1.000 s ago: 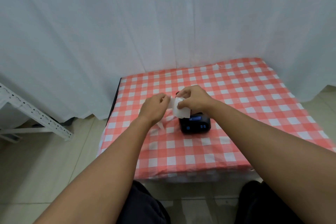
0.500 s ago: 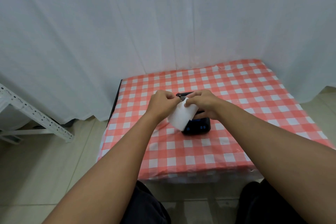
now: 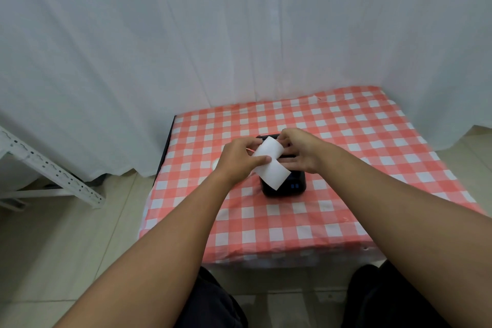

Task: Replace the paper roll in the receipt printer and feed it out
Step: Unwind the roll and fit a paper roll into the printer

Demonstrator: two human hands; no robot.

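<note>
A small black receipt printer [image 3: 294, 185] with blue buttons stands in the middle of the checked table [image 3: 319, 221]. Its lid appears raised at the back, mostly hidden by my hands. A white paper strip [image 3: 271, 165] hangs from a roll over the printer's top and front. My left hand [image 3: 237, 158] pinches the strip at its left edge, thumb on top. My right hand [image 3: 299, 149] holds the roll end above the printer, fingers curled around it. A small white round object [image 3: 216, 163] peeks out on the cloth behind my left hand.
A red-and-white checked cloth covers the low table, with a white curtain [image 3: 239, 34] close behind it. A white perforated metal frame [image 3: 48, 170] leans at the left over the tiled floor. My knees in dark trousers [image 3: 213, 306] sit below the table's front edge.
The paper strip has been unrolled longer and now hangs down over the printer's front. Both hands have shifted slightly back over the printer's top.
</note>
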